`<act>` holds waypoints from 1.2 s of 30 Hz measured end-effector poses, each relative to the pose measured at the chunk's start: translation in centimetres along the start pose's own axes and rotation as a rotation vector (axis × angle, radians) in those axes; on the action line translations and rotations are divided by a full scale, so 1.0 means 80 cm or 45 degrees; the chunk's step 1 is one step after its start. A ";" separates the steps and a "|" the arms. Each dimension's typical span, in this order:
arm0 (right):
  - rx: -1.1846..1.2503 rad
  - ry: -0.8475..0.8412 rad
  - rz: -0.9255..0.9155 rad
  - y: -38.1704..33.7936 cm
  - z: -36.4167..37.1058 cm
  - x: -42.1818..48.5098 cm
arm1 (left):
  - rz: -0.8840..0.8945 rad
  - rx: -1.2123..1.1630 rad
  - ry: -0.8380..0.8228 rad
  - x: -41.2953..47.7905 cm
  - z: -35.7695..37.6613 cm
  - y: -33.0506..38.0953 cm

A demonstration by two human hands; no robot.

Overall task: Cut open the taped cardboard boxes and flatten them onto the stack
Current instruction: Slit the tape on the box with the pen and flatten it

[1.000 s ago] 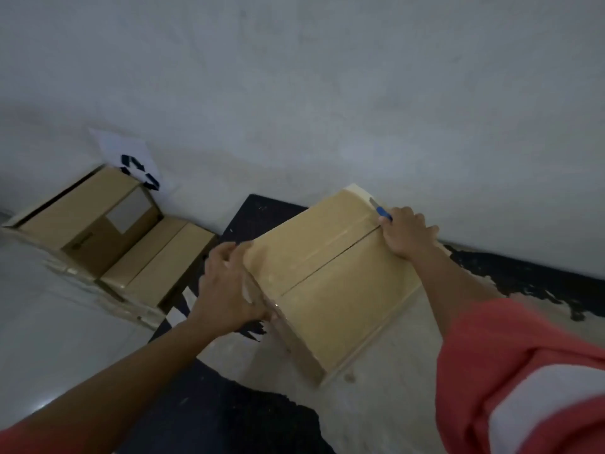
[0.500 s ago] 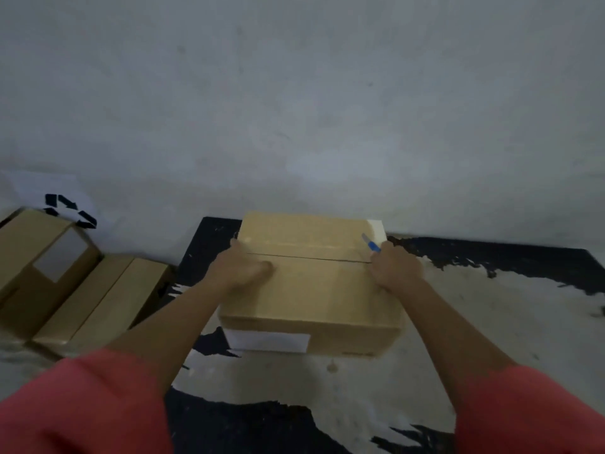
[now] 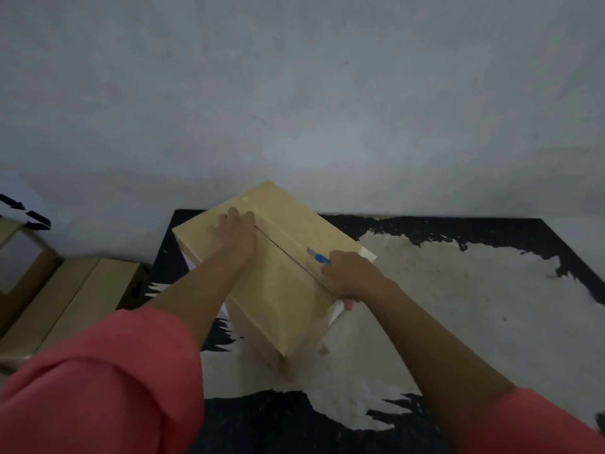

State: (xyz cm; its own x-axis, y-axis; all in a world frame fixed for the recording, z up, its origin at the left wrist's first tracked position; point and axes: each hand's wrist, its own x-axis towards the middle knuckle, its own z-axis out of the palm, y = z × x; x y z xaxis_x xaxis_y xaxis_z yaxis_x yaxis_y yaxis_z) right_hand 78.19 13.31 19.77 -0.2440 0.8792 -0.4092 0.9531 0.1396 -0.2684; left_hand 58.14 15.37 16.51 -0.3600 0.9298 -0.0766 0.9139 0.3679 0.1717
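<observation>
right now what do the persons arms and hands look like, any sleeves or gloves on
Both arms wear loose coral-pink sleeves. The left sleeve and the right sleeve end well short of the wrists, so the forearms are bare. The left hand and the right hand are bare too: no gloves, and no watch or rings that the dim picture shows. The sleeves look plain.

Three cardboard boxes: centre box (image 3: 278, 309), labelled box (image 3: 19, 270), long box (image 3: 85, 299). Two hands: left hand (image 3: 234, 231), right hand (image 3: 350, 276). One blue cutter (image 3: 319, 256).
</observation>
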 end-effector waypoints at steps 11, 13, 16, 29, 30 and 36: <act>0.491 -0.129 -0.243 0.045 -0.009 -0.005 | 0.447 0.191 -0.434 -0.110 0.004 0.062; 0.436 -0.032 -0.308 0.052 -0.002 -0.010 | 0.495 0.293 -0.439 -0.112 0.010 0.063; 0.369 0.086 -0.388 0.070 0.010 -0.019 | 0.548 0.360 -0.478 -0.106 0.002 0.060; 0.102 0.152 -0.580 0.120 0.042 -0.037 | 0.553 0.455 -0.556 -0.121 -0.019 0.082; 0.076 0.158 -0.606 0.121 0.043 -0.036 | 0.555 0.464 -0.560 -0.122 -0.020 0.083; -0.002 0.210 -0.682 0.111 0.046 -0.032 | 0.541 0.475 -0.600 -0.115 -0.019 0.081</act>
State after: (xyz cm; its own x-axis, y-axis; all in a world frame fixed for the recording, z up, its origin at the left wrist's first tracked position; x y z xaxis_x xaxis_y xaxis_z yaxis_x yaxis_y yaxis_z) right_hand 86.60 10.60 15.23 -0.6633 0.7447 -0.0741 0.7038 0.5871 -0.3999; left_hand 67.05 9.21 19.81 0.0815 0.8585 -0.5062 0.9899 -0.1288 -0.0590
